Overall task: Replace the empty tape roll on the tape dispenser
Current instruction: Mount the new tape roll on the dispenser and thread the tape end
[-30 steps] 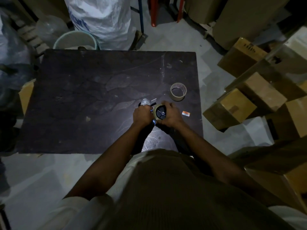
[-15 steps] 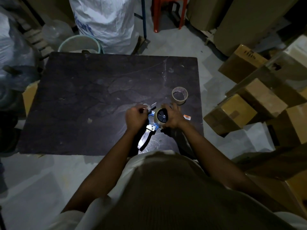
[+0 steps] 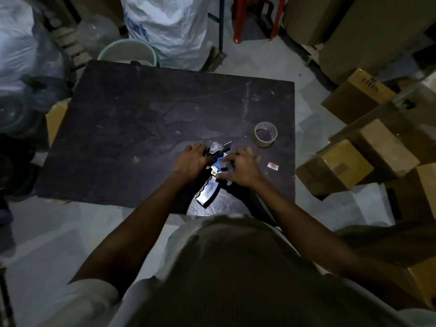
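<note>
Tape dispenser point(image 3: 213, 178) lies flat on the dark table point(image 3: 141, 128), near the table's front edge and toward its right side, with the shiny metal handle point(image 3: 208, 192) pointing toward the person and the blue frame and clear plastic flap point(image 3: 215, 147) pointing away. Left hand point(image 3: 192, 161) rests on the head end of the dispenser, fingers curled over the black part beside the flap; whether it is actually gripping cannot be determined from this view. Right hand point(image 3: 240, 168) lies over the roll area of the dispenser with fingers spread and bent, covering whatever sits on the hub; its grip likewise cannot be determined. Empty tape roll point(image 3: 265, 134), a bare cardboard core, stands on its edge ring farther back and to the right, apart from both hands. A small orange-and-white label scrap point(image 3: 273, 166) lies on the table just right of the right hand. Stacked cardboard boxes point(image 3: 349, 166) sit on the floor to the right of the table. A white sack point(image 3: 165, 27) and a pale bucket point(image 3: 128, 53) stand beyond the far edge.
</note>
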Demonstrator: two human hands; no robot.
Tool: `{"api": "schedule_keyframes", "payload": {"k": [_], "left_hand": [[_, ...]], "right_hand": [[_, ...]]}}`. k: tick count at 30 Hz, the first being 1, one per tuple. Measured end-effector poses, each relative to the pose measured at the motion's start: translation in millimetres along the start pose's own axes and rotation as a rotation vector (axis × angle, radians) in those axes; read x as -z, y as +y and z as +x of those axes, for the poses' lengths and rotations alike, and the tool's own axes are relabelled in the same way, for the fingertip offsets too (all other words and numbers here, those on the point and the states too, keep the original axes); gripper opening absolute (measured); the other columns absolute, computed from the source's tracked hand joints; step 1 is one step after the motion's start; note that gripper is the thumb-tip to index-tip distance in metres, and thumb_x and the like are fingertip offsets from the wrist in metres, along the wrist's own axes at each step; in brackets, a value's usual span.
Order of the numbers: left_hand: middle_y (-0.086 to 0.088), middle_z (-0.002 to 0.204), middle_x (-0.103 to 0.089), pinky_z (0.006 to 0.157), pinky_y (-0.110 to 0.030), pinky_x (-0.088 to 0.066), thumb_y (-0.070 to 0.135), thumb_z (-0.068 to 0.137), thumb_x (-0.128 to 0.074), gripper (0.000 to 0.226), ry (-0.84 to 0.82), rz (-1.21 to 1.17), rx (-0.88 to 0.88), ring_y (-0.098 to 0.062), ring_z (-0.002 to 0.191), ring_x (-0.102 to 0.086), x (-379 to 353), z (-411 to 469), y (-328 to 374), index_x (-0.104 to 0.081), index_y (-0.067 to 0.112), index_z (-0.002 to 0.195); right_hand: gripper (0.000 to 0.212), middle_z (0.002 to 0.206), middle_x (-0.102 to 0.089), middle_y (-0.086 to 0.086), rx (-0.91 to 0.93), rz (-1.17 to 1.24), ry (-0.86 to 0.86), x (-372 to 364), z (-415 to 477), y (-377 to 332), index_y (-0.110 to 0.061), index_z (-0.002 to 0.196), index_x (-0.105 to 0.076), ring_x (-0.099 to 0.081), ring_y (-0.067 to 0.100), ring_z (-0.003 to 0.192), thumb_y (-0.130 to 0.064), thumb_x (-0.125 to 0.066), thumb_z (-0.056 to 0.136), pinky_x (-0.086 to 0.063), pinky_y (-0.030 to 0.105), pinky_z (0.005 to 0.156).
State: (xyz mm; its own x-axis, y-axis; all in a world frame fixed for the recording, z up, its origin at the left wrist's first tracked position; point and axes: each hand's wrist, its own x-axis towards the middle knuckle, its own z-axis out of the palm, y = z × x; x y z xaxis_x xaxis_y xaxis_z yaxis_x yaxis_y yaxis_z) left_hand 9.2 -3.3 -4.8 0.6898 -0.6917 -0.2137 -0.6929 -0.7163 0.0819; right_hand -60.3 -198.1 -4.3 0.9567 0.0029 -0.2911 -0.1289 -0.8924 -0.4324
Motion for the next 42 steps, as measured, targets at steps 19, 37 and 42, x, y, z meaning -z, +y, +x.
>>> {"api": "schedule_keyframes", "payload": {"k": [19,37,42], "left_hand": [[-0.013,0.106,-0.068,0.081,-0.039,-0.05,0.034,0.092,-0.063,0.027,0.03,-0.221,0.378,-0.032,0.108,-0.061,10,-4,27,-0.075,0.015,0.107],[-0.016,0.106,-0.067,0.082,-0.038,-0.051,0.03,0.082,-0.075,0.02,-0.081,-0.314,0.311,-0.034,0.101,-0.065,-24,50,44,-0.076,0.014,0.095],[-0.018,0.106,-0.067,0.082,-0.039,-0.053,0.017,0.08,-0.073,0.015,-0.081,-0.317,0.32,-0.037,0.098,-0.067,-16,50,44,-0.078,0.017,0.094]], "right_hand": [[0.063,0.123,-0.06,0.007,-0.179,0.117,0.241,-12,-4,5,-0.021,0.119,-0.067,-0.048,0.029,0.121,-0.051,-0.086,0.067,-0.032,0.038,0.093],[0.115,0.147,-0.035,0.016,-0.376,0.265,-0.039,-11,9,27,-0.031,0.154,-0.024,-0.03,0.04,0.14,-0.037,-0.092,0.061,-0.04,0.057,0.11],[0.115,0.147,-0.033,0.015,-0.371,0.255,-0.06,-5,9,29,-0.03,0.153,-0.025,-0.029,0.039,0.141,-0.034,-0.093,0.06,-0.039,0.056,0.111]]}}
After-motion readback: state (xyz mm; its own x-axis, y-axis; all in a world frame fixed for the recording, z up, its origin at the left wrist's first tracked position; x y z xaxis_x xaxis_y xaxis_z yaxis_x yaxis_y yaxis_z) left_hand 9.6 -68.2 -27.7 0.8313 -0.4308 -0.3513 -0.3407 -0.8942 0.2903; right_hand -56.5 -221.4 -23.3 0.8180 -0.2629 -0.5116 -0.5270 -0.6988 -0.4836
